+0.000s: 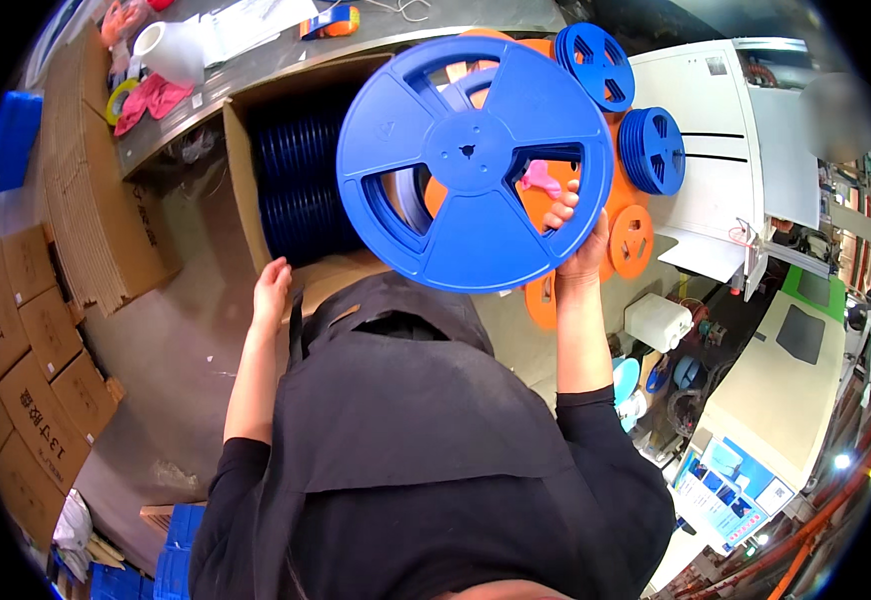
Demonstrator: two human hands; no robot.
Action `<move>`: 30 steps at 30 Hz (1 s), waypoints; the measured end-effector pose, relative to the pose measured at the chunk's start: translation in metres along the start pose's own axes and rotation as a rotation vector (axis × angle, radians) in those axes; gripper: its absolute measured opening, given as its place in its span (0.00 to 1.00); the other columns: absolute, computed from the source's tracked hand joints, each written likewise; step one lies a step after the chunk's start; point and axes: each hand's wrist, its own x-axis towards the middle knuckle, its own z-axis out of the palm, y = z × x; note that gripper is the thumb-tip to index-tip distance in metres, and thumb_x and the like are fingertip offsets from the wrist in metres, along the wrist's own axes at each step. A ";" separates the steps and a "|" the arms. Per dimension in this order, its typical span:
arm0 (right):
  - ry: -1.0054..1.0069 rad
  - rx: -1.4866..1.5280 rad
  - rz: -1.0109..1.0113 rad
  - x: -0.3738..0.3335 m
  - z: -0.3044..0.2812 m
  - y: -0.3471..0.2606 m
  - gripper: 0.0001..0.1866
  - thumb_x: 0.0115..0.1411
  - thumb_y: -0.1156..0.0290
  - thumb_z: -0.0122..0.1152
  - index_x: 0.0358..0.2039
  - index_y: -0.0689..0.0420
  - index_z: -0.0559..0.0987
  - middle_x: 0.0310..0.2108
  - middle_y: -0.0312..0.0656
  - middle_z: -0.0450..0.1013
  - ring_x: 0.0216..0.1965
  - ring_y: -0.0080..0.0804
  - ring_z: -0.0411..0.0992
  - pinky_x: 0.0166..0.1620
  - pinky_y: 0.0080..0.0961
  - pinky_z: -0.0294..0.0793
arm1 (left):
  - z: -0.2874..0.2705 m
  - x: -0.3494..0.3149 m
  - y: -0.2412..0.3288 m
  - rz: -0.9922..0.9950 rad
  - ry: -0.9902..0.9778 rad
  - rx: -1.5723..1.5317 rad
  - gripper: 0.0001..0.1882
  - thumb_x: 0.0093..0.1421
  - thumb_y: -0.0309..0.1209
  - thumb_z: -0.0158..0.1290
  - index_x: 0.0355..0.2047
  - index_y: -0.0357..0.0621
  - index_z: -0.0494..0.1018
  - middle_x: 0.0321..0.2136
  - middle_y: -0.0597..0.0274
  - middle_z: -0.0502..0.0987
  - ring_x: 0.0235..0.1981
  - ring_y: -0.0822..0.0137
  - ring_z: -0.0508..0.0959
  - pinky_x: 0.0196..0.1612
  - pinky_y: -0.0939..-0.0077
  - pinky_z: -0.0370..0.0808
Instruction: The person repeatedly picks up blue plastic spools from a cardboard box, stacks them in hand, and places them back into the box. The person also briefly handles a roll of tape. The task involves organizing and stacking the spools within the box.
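Observation:
A large blue plastic reel point(471, 150) with three windows fills the upper middle. More blue rims show through its windows, so it may be a stack of several. My right hand point(578, 235) grips it at the right, with fingers through a window and round the rim. At the near left corner of an open cardboard box point(244, 190), my left hand point(273, 285) has its fingers curled together against the edge. Rows of blue reels point(301, 215) stand on edge inside that box. The held reel hides the box's right part.
Orange discs point(632, 243) and small blue reels point(653, 150) stand right of the held reel. A metal table point(376, 30) bears papers and a white cone. Stacked cartons point(31, 375) and flattened cardboard point(96, 200) line the left. White machine housing point(696, 130) is at right.

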 end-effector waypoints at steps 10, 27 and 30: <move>-0.189 0.105 -0.081 -0.040 0.065 0.046 0.23 0.60 0.57 0.56 0.46 0.65 0.70 0.28 0.41 0.71 0.24 0.27 0.68 0.29 0.25 0.67 | -0.022 -0.031 0.069 0.398 0.075 -0.093 0.18 0.66 0.28 0.46 0.55 0.42 0.67 0.46 0.66 0.73 0.43 0.76 0.72 0.45 0.83 0.68; 0.054 -0.153 -0.087 -0.019 0.093 0.055 0.20 0.57 0.64 0.53 0.45 0.64 0.73 0.32 0.43 0.75 0.31 0.34 0.75 0.36 0.33 0.77 | 0.044 -0.071 0.180 0.679 0.081 -0.363 0.15 0.65 0.25 0.46 0.51 0.34 0.68 0.48 0.55 0.74 0.48 0.67 0.73 0.53 0.75 0.69; 0.087 -0.311 -0.075 -0.017 0.106 0.068 0.20 0.58 0.64 0.53 0.46 0.64 0.72 0.33 0.44 0.76 0.32 0.35 0.76 0.37 0.32 0.77 | 0.077 -0.081 0.195 0.575 -0.118 -0.234 0.20 0.63 0.30 0.50 0.54 0.33 0.66 0.48 0.53 0.74 0.48 0.65 0.73 0.52 0.74 0.69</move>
